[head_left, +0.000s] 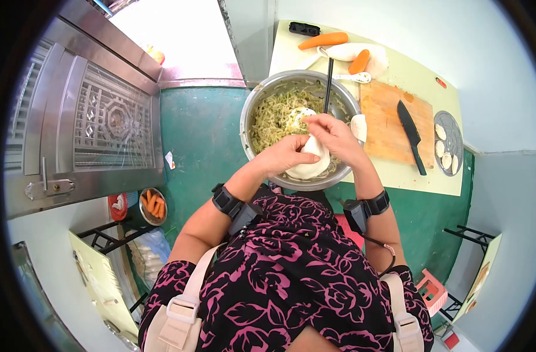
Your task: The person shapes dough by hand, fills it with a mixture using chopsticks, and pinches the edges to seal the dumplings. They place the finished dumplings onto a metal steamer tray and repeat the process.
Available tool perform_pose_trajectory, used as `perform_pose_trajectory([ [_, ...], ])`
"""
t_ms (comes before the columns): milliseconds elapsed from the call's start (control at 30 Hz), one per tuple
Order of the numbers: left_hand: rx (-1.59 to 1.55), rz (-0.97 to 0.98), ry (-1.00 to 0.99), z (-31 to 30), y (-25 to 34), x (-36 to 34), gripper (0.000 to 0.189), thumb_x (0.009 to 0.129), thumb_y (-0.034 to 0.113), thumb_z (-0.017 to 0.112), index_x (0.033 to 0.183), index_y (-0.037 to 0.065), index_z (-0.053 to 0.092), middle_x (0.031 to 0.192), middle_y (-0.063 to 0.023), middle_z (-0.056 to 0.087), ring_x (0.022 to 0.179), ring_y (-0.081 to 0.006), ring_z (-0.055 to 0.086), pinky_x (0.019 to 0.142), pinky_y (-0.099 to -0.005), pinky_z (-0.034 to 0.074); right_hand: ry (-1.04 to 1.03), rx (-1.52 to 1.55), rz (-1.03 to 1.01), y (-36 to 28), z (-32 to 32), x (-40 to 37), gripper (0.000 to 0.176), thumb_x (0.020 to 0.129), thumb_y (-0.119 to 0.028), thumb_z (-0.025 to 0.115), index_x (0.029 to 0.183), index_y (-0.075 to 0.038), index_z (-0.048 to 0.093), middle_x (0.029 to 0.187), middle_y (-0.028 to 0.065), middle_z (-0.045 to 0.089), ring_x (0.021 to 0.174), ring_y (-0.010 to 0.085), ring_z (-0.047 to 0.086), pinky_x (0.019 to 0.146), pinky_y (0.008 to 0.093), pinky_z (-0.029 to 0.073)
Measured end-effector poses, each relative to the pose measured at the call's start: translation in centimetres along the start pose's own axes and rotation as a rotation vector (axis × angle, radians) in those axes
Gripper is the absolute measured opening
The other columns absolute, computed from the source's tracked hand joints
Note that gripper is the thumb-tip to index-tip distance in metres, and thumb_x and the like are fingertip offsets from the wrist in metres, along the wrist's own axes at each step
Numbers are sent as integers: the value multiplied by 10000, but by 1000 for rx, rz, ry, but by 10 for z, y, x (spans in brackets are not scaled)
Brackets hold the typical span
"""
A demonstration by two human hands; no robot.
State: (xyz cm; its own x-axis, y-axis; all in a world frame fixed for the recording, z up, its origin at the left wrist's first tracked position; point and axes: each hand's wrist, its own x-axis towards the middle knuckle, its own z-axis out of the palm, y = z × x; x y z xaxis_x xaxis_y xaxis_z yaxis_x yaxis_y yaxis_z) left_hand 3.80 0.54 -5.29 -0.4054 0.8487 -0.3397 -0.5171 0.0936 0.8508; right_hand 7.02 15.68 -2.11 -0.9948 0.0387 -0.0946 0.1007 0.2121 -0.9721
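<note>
Over a large steel bowl of shredded green and pale filling, my two hands meet at a white piece of dough. My left hand grips the dough's left side, thumb lying across it. My right hand is at its upper edge, fingers pinched together. More white dough shows below, inside the bowl; whether it is one piece cannot be told. A white lump sits on the filling. Black chopsticks lean against the bowl's far side. Another white dough piece lies at the right rim.
Right of the bowl, a cutting board holds a black knife. Beyond it, a round rack bears several white dumplings. Carrots, a white radish and a white spoon lie at the table's back.
</note>
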Motion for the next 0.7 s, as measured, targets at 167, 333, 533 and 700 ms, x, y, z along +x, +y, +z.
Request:
perform_pose_trajectory([
  [167,18,-37,13,-1,2,2,280,772,101,581,1024,-1,515,891,-41,579,773,-93,552,676,-234,449,-153,-279,11,-1,-6,7,314,834,-230,520,1005,33,541,789,40,568,704,115,514,644,244,422],
  [333,-170,42,137,1,6,3,255,761,93,592,994,9,530,864,-38,584,733,-86,556,621,-217,445,241,132,63,15,-12,5,268,804,-251,553,848,11,592,663,51,559,633,104,509,597,250,419],
  [533,-97,-20,118,-7,0,8,285,776,92,586,1039,16,506,908,-41,582,783,-104,572,637,-223,463,63,-61,59,30,-8,-1,205,771,-198,602,795,5,579,666,52,558,610,88,496,553,231,410],
  [700,-164,8,138,-4,2,9,295,776,83,580,1049,4,501,941,-55,580,813,-126,580,695,-251,477,248,336,44,29,-1,2,178,781,-167,582,768,10,582,642,52,556,590,100,500,550,232,415],
])
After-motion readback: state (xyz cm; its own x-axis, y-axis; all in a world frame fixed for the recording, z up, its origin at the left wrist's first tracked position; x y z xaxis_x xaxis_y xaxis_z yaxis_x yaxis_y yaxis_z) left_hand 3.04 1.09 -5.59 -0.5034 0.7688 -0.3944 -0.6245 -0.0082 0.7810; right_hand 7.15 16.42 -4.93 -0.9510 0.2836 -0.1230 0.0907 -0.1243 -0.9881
